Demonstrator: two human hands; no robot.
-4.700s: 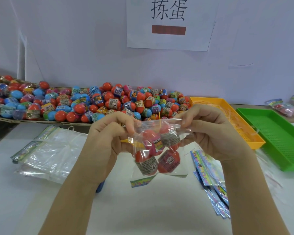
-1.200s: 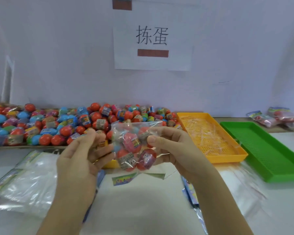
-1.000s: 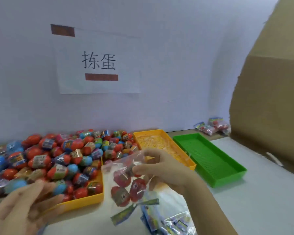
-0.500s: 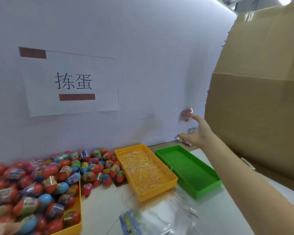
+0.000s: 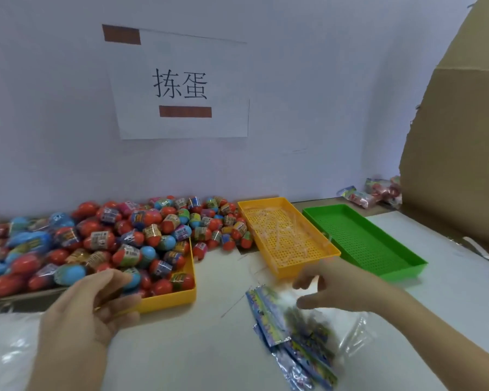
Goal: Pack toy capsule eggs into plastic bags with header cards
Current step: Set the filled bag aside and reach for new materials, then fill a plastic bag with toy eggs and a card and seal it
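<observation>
Eggs [image 5: 119, 244], red and blue capsules with bright printed bands under clear wrap, lie heaped at the left of the counter [image 5: 198, 348]. Many sit in a yellow tray [image 5: 167, 299], and some spill past it toward the wall. A few more show, blurred, inside packed bags [image 5: 359, 197] far back on the right.

The left hand [image 5: 88, 317] hangs at the tray's front rim. Its thumb reaches toward the nearest eggs and its fingers are loosely bent, with no egg gripped. The right hand [image 5: 336, 289] is blurred, thumb and fingers spread apart and holding nothing that shows. It hovers just above a fanned stack of colourful header cards [image 5: 268, 314] and a clear empty bag [image 5: 353, 331] on the counter. Whether it touches them cannot be told.
</observation>
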